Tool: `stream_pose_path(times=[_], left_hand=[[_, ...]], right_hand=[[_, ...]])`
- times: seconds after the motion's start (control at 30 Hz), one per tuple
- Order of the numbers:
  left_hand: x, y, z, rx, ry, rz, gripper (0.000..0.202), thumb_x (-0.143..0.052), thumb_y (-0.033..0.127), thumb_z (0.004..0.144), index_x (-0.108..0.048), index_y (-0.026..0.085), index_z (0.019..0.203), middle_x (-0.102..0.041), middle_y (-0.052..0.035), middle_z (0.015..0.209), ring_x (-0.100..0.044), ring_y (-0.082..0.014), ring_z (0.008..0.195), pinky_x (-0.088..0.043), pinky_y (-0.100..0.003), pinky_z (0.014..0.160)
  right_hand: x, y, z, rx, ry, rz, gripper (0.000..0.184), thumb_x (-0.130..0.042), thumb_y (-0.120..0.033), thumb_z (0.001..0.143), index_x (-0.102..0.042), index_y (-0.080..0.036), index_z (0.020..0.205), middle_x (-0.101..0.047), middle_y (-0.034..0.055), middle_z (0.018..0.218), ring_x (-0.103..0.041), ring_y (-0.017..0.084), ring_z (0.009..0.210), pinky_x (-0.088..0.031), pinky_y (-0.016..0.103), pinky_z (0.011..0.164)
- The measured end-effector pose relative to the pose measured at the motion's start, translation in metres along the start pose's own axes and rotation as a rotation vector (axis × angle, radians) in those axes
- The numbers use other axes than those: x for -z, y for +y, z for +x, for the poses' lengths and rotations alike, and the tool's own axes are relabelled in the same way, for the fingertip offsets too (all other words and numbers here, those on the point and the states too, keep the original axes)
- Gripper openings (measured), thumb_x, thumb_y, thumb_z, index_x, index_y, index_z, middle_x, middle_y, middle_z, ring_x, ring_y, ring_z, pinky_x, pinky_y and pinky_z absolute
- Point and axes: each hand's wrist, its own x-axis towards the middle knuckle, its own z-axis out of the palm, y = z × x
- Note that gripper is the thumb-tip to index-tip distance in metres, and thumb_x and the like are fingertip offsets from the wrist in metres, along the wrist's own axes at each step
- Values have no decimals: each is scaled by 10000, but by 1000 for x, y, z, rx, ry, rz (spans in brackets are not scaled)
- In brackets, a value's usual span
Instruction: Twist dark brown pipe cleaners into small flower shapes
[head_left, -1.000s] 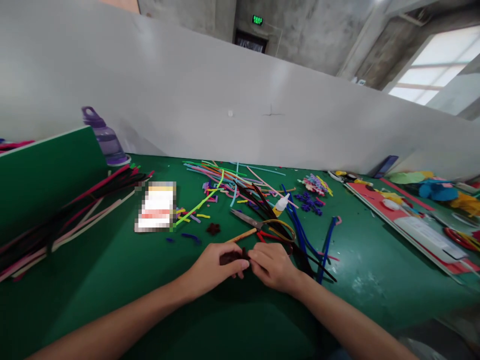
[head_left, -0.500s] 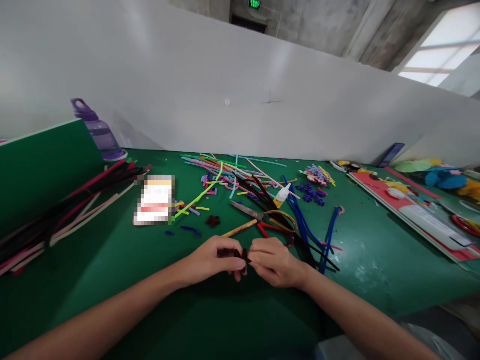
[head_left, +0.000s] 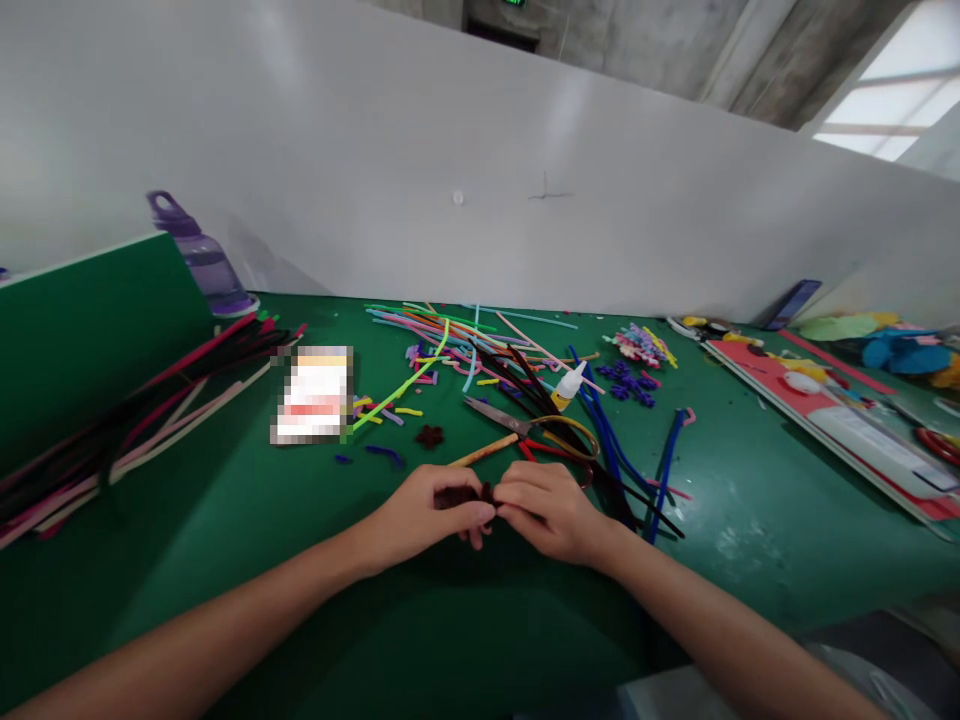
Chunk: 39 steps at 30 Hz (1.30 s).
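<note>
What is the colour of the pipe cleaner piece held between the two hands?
The pipe cleaner piece is dark brown, partly covered; the head view shows it.

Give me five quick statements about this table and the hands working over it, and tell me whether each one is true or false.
1. The left hand holds a dark brown piece. True.
2. The right hand is far from the left hand. False: they are close together at that piece.
3. The scissors lie left of the brown flower shape. False: they lie right of it.
4. The small bottle is beyond the scissors' handles. True.
5. The purple water bottle is at the picture's right. False: it is at the left, partly behind the green board.
</note>
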Motion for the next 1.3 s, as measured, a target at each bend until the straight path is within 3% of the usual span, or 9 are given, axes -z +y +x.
stream_pose_path(times=[0.1, 0.2, 0.37, 0.47, 0.6, 0.83, 1.0, 1.13, 1.3], left_hand=[[0, 1, -2, -6, -15, 112, 183, -642, 300, 780, -597, 130, 731, -650, -5, 644, -620, -134, 631, -454, -222, 625], [1, 3, -2, -7, -51, 164, 184, -641, 304, 782, -635, 124, 742, -660, -11, 632, -613, -132, 626, -445, -208, 611], [3, 2, -3, 12, -135, 138, 212, -626, 327, 794, -667, 120, 798, -678, -30, 689, -621, -131, 629, -446, -200, 603], [4, 1, -3, 18, -149, 162, 224, -630, 337, 790, -672, 117, 805, -676, -32, 685, -619, -132, 612, -441, -195, 579], [3, 2, -2, 12, -159, 175, 201, -634, 317, 788, -665, 119, 774, -662, -18, 639, -613, -124, 583, -439, -186, 557], [0, 4, -2, -21, -64, 97, 159, -629, 277, 795, -646, 120, 774, -653, -6, 665, -621, -109, 606, -456, -188, 597], [0, 3, 0, 14, 29, -4, 172, -625, 289, 799, -612, 124, 752, -657, -7, 695, -621, -107, 595, -442, -190, 564], [0, 5, 0, 37, 9, 17, 173, -637, 284, 790, -612, 119, 747, -651, -6, 678, -620, -110, 599, -442, -193, 562], [1, 7, -1, 18, -54, -37, 162, -630, 269, 795, -617, 114, 753, -671, -24, 741, -627, -108, 617, -455, -198, 581]], right_hand=[[-1, -3, 4, -115, 64, 204, 140, -460, -144, 890, -566, -173, 976, -606, 49, 812, -552, 140, 734, -434, 257, 659], [-3, -4, 7, -130, 108, 327, 145, -495, -99, 861, -594, -176, 933, -620, 42, 796, -567, 130, 734, -452, 244, 665], [3, -6, 9, -160, 31, 469, 156, -540, -82, 826, -627, -165, 925, -638, 52, 843, -592, 133, 771, -471, 249, 691], [5, -7, 10, -182, -13, 515, 123, -566, -115, 829, -640, -162, 915, -646, 55, 843, -603, 135, 774, -477, 253, 704], [-1, -10, 11, -181, 33, 517, 83, -579, -142, 836, -655, -172, 849, -652, 44, 784, -604, 136, 744, -476, 251, 692], [1, -15, 9, -373, 71, 518, 57, -540, -159, 855, -578, -177, 894, -601, 19, 814, -576, 109, 696, -469, 206, 619], [6, -14, 5, -275, 35, 365, 88, -518, -163, 865, -568, -177, 936, -598, 34, 840, -568, 124, 727, -453, 219, 613], [3, -13, 5, -160, 44, 322, 108, -481, -135, 887, -580, -174, 908, -610, 39, 813, -566, 130, 754, -459, 248, 689], [-1, -15, 6, -156, 100, 412, 143, -461, -128, 903, -589, -181, 870, -620, 42, 807, -577, 131, 755, -471, 252, 693]])
